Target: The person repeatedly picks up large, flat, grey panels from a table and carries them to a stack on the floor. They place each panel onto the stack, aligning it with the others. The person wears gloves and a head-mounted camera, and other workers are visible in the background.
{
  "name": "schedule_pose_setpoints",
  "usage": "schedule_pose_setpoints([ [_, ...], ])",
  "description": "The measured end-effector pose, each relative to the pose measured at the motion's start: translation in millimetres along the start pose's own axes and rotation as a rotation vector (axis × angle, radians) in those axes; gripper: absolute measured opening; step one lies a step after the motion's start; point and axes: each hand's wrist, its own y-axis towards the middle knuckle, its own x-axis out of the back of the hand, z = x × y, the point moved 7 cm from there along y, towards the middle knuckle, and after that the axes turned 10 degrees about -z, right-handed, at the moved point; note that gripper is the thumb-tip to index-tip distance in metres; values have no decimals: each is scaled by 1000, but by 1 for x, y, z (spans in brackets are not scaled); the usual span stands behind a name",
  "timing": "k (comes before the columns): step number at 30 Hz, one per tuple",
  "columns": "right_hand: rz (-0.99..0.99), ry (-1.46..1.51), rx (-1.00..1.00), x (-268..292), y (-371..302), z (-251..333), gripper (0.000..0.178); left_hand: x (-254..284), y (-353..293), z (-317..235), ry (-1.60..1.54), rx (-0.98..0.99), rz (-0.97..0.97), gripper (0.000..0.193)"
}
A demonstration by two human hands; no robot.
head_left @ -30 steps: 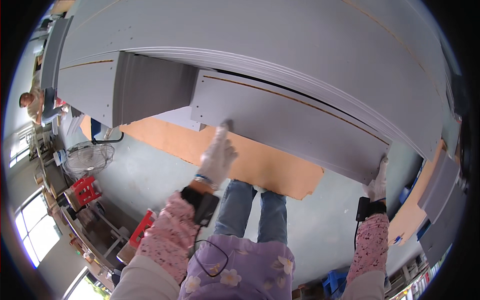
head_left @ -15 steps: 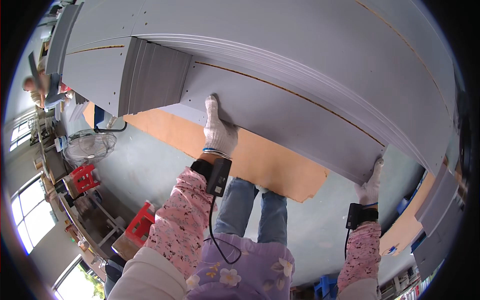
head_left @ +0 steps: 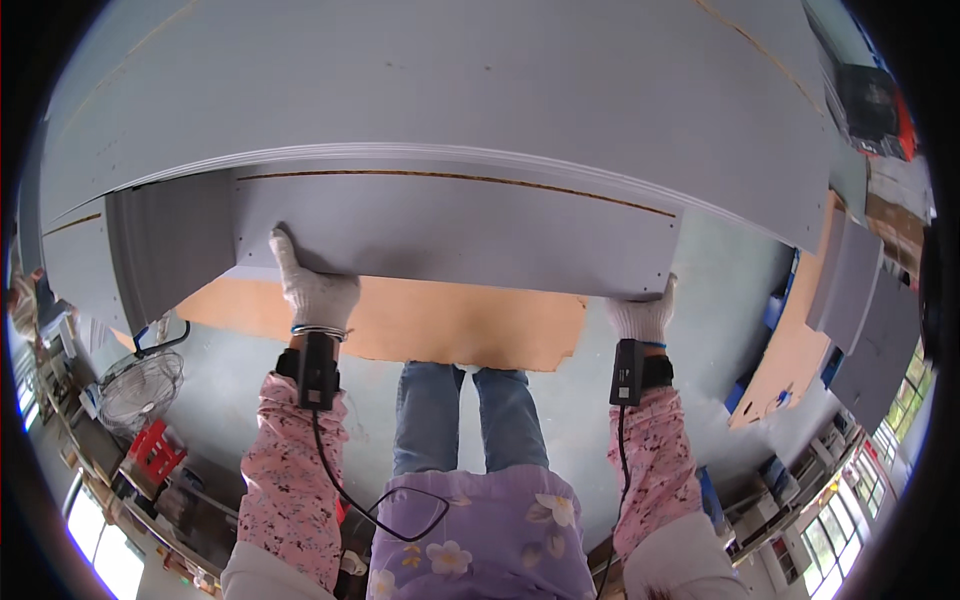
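Note:
A long grey panel (head_left: 450, 235) with a brown groove along its far side lies across the space before me. Near its left end, my left hand (head_left: 318, 298), in a white knitted glove, is closed on the near edge, thumb on top and fingers hidden underneath. My right hand (head_left: 642, 318), gloved likewise, grips the near right corner, its thumb up along the end. Just beyond the panel rises a stack of wide grey boards (head_left: 480, 110). Against the panel's left end stands a stack of narrower grey boards (head_left: 165, 240).
Below the panel is a tan sheet (head_left: 450, 325), close to my legs. A floor fan (head_left: 140, 390) and a red stool (head_left: 155, 450) stand at left. More grey boards (head_left: 845, 275) rest on a tan sheet (head_left: 785, 350) at right.
The view has turned rightward, so the stacks look more level and the right side shows more. Both hands keep their hold on the panel, whose near edge now lies more level in view.

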Motion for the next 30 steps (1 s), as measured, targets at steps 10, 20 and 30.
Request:
schedule_pose_setpoints([
  [10,0,9,13,3,-5,3,54,10,23,-23,60,42,92,64],
  [20,-60,-108,74,10,20,18,50,10,28,-28,115,86,46,61],
  [30,164,-181,88,-8,-8,2,66,-2,41,-36,8,82,212,50],
])
